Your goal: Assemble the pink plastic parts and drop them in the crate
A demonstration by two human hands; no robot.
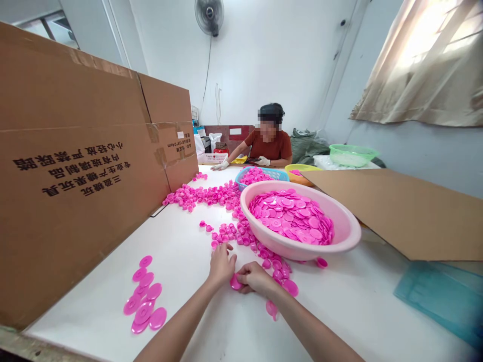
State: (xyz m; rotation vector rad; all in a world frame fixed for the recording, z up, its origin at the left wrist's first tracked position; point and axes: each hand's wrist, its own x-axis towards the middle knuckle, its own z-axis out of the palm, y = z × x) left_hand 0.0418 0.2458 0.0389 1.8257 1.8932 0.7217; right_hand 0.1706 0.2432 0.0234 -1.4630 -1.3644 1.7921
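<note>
My right hand (pixel 255 278) is closed on a round pink plastic disc (pixel 235 283), pinching its edge just above the white table. Beside it, my left hand (pixel 222 262) reaches forward with thumb and fingers apart. Its fingertips are at the near edge of a spread of small pink plastic cups (pixel 226 232); I see nothing held in it. To the right of my hands stands a pale pink basin (pixel 302 249) heaped with flat pink discs (pixel 290 216). More pink discs (pixel 143 311) lie in a loose overlapping group to the left. A few pink pieces (pixel 271 309) lie by my right forearm.
A large cardboard box (pixel 75 161) walls the left side. Cardboard flap (pixel 400 211) and translucent blue sheet (pixel 437 301) are at right. Beyond the basin stand a blue basket (pixel 281 175) and a yellow basin (pixel 302 168). A gloved person (pixel 269 143) sits across the table (pixel 204 332).
</note>
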